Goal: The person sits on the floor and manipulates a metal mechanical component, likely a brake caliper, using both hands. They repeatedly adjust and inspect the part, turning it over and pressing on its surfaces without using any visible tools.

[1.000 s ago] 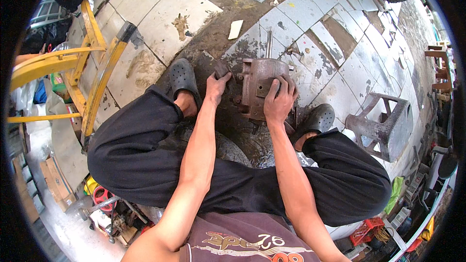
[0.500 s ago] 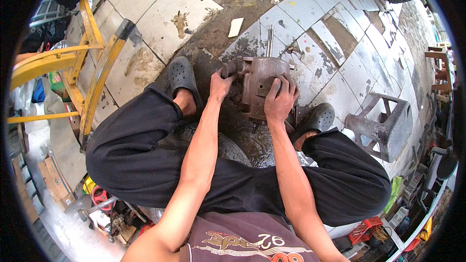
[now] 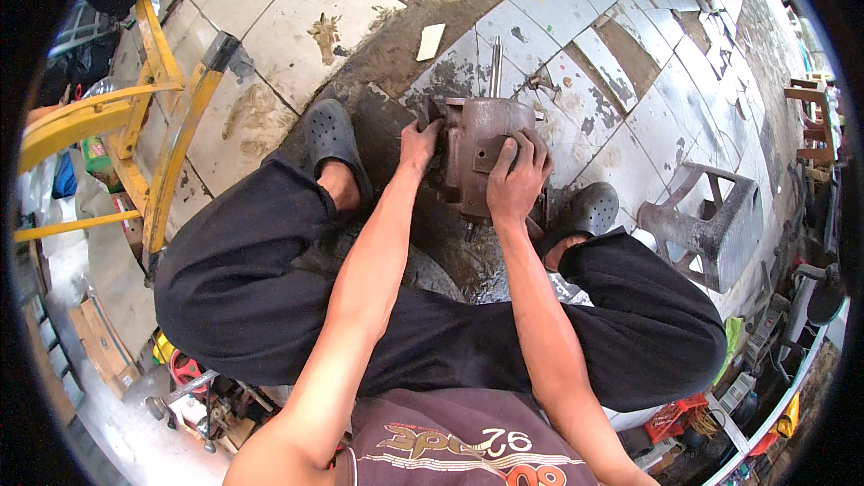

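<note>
Between my feet a brown metal gearbox (image 3: 468, 171) rests on the floor, its bright steel shaft (image 3: 496, 67) pointing away from me. My left hand (image 3: 419, 144) grips its left side with bent fingers, next to a dark protruding part (image 3: 428, 113); the fingertips are partly hidden there. On the right side of the casing lies my right hand (image 3: 517, 178), its fingers curled over the edge near a small square plate with a hole. The gearbox's underside is out of sight.
Dark clogs (image 3: 333, 137) are on my feet, either side of the gearbox. A yellow metal frame (image 3: 184, 139) stands at the left, a grey plastic stool (image 3: 706, 229) at the right. Broken floor tiles (image 3: 603, 63) lie beyond. Tools and parts crowd both lower sides.
The gearbox has turned slightly and sits more squarely before me. My left hand has shifted a little up and right along its side; my right hand keeps its place on the casing.
</note>
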Demonstrator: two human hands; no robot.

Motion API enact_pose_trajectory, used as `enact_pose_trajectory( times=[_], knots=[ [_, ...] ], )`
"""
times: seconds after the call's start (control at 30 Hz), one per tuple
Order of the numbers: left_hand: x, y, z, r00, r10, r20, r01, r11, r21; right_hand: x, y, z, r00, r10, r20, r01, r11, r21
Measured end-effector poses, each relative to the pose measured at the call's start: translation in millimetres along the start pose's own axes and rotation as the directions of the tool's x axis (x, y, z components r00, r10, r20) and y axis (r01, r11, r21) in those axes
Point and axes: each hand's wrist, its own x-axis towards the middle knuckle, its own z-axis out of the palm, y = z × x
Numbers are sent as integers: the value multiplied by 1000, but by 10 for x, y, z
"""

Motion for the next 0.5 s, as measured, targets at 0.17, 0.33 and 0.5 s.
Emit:
enact_pose_trajectory(
  times=[0.17,0.33,0.5],
  knots=[
    [-21,-70,-75,997,-38,65,42,997,-67,-6,42,-11,1000,4,-8,-4,1000,-18],
    [109,-5,-65,997,-76,2,76,994,82,-12,6,11,999,16,40,-16,1000,0],
    [-50,-80,-99,998,-44,32,44,999,2,-75,-14,-15,1000,30,-7,-31,999,-37]
  ],
)
